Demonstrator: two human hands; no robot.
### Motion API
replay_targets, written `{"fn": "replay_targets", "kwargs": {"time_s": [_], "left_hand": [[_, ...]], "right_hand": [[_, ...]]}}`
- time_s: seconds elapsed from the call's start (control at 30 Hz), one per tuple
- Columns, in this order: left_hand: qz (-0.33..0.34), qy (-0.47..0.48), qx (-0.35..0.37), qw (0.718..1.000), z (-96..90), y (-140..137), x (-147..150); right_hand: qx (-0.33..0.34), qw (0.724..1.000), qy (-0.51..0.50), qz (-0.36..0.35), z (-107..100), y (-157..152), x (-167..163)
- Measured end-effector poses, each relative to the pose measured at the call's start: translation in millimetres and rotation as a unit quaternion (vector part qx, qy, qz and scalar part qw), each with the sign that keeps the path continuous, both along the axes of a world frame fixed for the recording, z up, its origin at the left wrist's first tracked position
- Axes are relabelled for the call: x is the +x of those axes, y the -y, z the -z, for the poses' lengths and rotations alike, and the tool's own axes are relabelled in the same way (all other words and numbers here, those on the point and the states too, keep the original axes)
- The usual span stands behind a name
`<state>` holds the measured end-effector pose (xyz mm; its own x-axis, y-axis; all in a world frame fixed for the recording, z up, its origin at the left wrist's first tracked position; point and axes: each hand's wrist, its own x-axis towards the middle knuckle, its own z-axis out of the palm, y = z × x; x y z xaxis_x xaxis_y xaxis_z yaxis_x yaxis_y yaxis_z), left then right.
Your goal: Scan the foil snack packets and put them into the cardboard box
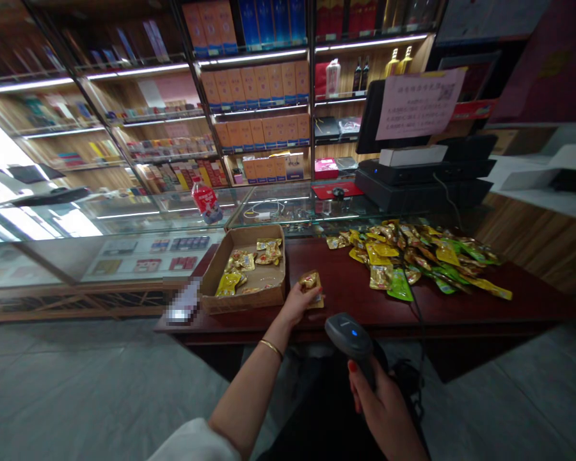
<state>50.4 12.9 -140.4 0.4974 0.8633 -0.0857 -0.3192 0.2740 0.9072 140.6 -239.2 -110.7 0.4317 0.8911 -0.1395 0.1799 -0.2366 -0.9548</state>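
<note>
My left hand (pixel 297 304) pinches a small gold snack packet (pixel 312 282) just above the dark red table, to the right of the cardboard box. My right hand (pixel 377 400) is wrapped round the handle of a dark grey barcode scanner (pixel 349 336), which shows a blue light on top and tilts toward the packet. Inside the open cardboard box (pixel 256 304) lie several gold and yellow packets (pixel 240 261). A large heap of gold, yellow and green packets (pixel 398 250) spreads over the table's right side.
The dark red table (pixel 336 314) meets a glass display counter (pixel 292 214) behind. A blurred-out object (pixel 183 304) lies at the table's left corner. A red-labelled bottle (pixel 206 200) stands on the glass. A monitor (pixel 372 118) sits behind the heap; a black cable (pixel 415 301) crosses the table.
</note>
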Motion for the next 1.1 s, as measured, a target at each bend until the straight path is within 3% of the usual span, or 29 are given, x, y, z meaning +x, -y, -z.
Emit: {"fn": "replay_targets", "kwargs": {"time_s": [0.23, 0.4, 0.57, 0.8, 1.1], "left_hand": [[0.011, 0.010, 0.047, 0.999, -9.2, 5.9, -0.6], [-0.046, 0.004, 0.055, 0.997, -9.6, 7.9, 4.1], [-0.049, -0.010, 0.011, 0.999, -7.0, 6.8, 5.8], [-0.033, -0.057, 0.147, 0.987, -10.2, 8.7, 3.3], [-0.010, -0.088, 0.172, 0.981, -7.7, 7.3, 2.2]], "right_hand": [[0.011, 1.000, -0.011, 0.007, 7.1, -0.5, -0.9], [0.013, 0.999, -0.021, 0.032, 8.1, 0.2, 0.2], [0.018, 1.000, -0.010, 0.017, 5.8, 1.0, 1.8], [0.010, 0.999, 0.004, 0.032, 4.4, -2.2, 3.1], [0.008, 0.999, 0.012, 0.032, 3.8, -5.0, 5.8]]}}
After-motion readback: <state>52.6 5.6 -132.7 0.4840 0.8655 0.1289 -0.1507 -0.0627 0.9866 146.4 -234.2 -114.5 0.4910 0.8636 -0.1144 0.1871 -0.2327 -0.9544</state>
